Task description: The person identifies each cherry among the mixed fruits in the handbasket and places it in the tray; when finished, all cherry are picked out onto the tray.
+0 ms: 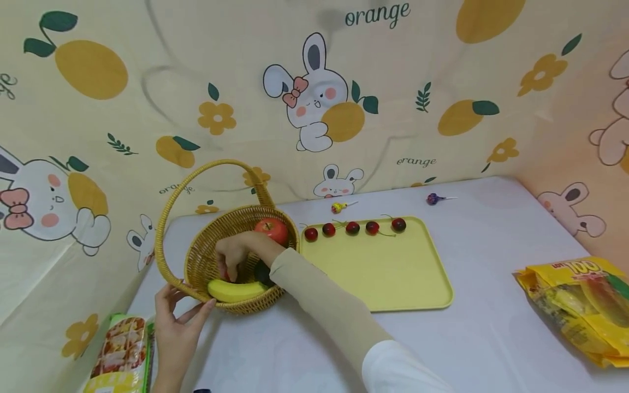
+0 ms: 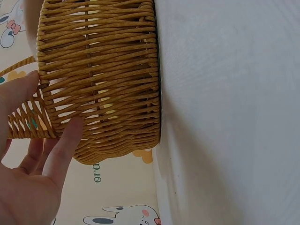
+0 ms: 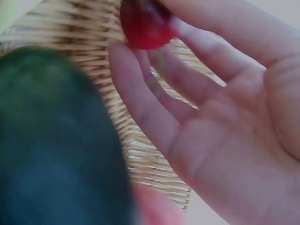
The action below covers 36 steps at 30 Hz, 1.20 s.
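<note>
A woven wicker basket (image 1: 196, 254) with a tall arched handle stands at the left of the table. My left hand (image 1: 179, 327) grips its near-left rim by the foot of the handle; the left wrist view shows fingertips against the weave. Down inside the basket, my right hand (image 1: 235, 252) pinches a dark red cherry (image 3: 146, 26) between its fingertips, with the stem hanging below. Around that hand lie a yellow banana (image 1: 236, 291) at the near side, a red apple (image 1: 272, 231) at the far right, and a dark green, smooth, rounded fruit (image 3: 61, 140), partly hidden by the wrist in the head view.
Right of the basket lies a yellow tray (image 1: 373, 273) with a row of several cherries (image 1: 352, 228) along its far edge. Behind it are a yellow lollipop (image 1: 338, 207) and a purple lollipop (image 1: 433, 198). A yellow snack bag (image 1: 585, 305) lies right, a green-edged food packet (image 1: 120, 349) left.
</note>
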### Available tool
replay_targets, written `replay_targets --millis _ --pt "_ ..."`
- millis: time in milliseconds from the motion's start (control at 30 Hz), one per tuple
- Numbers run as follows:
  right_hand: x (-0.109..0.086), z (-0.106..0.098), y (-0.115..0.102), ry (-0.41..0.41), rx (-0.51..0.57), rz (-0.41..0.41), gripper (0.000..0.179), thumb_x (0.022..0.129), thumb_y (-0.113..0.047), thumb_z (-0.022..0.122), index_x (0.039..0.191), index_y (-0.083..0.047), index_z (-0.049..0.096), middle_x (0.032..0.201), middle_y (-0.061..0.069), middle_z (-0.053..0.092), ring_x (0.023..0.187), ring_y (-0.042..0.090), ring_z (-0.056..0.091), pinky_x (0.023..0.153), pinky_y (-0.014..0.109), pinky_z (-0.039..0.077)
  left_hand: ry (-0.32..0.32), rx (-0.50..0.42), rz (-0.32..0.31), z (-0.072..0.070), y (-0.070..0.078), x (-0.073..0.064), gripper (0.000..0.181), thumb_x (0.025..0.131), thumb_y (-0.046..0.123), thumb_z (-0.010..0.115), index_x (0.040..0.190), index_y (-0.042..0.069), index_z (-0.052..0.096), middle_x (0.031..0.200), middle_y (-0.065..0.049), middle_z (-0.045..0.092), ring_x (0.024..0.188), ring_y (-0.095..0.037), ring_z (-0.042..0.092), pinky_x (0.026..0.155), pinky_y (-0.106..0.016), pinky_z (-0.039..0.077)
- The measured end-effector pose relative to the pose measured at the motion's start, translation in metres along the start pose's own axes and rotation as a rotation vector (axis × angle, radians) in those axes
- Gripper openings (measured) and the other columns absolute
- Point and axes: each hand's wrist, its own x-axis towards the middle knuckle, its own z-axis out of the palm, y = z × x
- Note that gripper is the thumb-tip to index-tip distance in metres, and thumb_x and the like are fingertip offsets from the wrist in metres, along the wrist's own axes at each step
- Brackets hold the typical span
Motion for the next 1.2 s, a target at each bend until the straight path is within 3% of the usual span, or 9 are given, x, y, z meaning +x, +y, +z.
replay_targets --millis 133,300,400,500,633,767,1000,1200 --pt "-0.019 -0.016 0.001 0.133 0.04 -0.131 0.022 0.083 0.008 0.074 0.105 0.005 0.071 0.089 0.004 0.065 0.076 0.01 0.053 0.063 0.022 0.052 0.0 0.002 -0.011 0.002 0.001 0.001 0.073 0.074 -0.02 0.077 0.137 -0.008 0.04 0.124 -0.011 0.049 0.113 -0.02 0.053 0.076 -0.014 0.059" --pt "-0.062 -0.035 0.018 0.353 0.067 -0.278 0.029 0.082 -0.001 0.081 0.108 0.002 0.069 0.097 0.005 0.065 0.086 0.014 0.055 0.074 0.02 0.054 -0.003 0.007 -0.023 0.002 0.002 0.003 0.073 0.075 -0.019 0.076 0.137 -0.007 0.04 0.124 -0.011 0.049 0.113 -0.02 0.053 0.077 -0.014 0.059" --pt "-0.092 -0.041 0.038 0.461 0.085 -0.316 0.029 0.082 -0.005 0.082 0.107 0.001 0.068 0.098 0.006 0.065 0.089 0.017 0.058 0.08 0.022 0.056 -0.005 0.009 -0.025 0.0 0.002 0.003 0.073 0.075 -0.02 0.076 0.137 -0.007 0.04 0.124 -0.011 0.049 0.113 -0.02 0.053 0.077 -0.014 0.059" --pt "-0.122 -0.042 0.06 0.533 0.123 -0.301 0.027 0.083 -0.007 0.081 0.105 0.002 0.069 0.098 0.005 0.066 0.092 0.02 0.061 0.083 0.026 0.057 -0.001 0.017 -0.03 -0.002 0.002 0.003 0.073 0.075 -0.02 0.076 0.137 -0.007 0.04 0.123 -0.009 0.049 0.113 -0.019 0.053 0.076 -0.013 0.059" --pt "-0.156 -0.036 0.087 0.566 0.153 -0.23 0.026 0.084 -0.008 0.08 0.107 0.001 0.07 0.102 0.004 0.067 0.094 0.022 0.064 0.084 0.032 0.059 -0.002 0.016 -0.03 -0.002 0.003 0.003 0.073 0.074 -0.02 0.077 0.136 -0.008 0.04 0.123 -0.009 0.049 0.113 -0.018 0.053 0.076 -0.013 0.059" --pt "-0.173 -0.021 0.109 0.562 0.136 -0.174 0.025 0.082 -0.003 0.08 0.105 0.0 0.07 0.1 0.005 0.067 0.093 0.022 0.063 0.086 0.036 0.057 0.0 0.02 -0.027 -0.001 0.003 0.003 0.073 0.074 -0.02 0.077 0.136 -0.008 0.04 0.123 -0.009 0.049 0.113 -0.018 0.053 0.076 -0.013 0.059" --pt "-0.169 0.013 0.137 0.531 0.166 -0.143 0.025 0.078 -0.002 0.083 0.099 0.0 0.07 0.091 0.004 0.067 0.082 0.016 0.06 0.075 0.025 0.055 0.003 0.017 -0.043 -0.001 0.004 0.002 0.073 0.075 -0.02 0.076 0.137 -0.008 0.039 0.123 -0.01 0.048 0.113 -0.018 0.053 0.076 -0.013 0.058" --pt "-0.162 0.032 0.143 0.503 0.166 -0.108 0.025 0.077 -0.002 0.084 0.098 -0.003 0.07 0.089 0.001 0.067 0.083 0.012 0.061 0.077 0.023 0.057 -0.001 0.01 -0.041 0.0 0.004 0.0 0.073 0.075 -0.02 0.076 0.137 -0.008 0.039 0.123 -0.01 0.049 0.112 -0.018 0.054 0.076 -0.013 0.059"
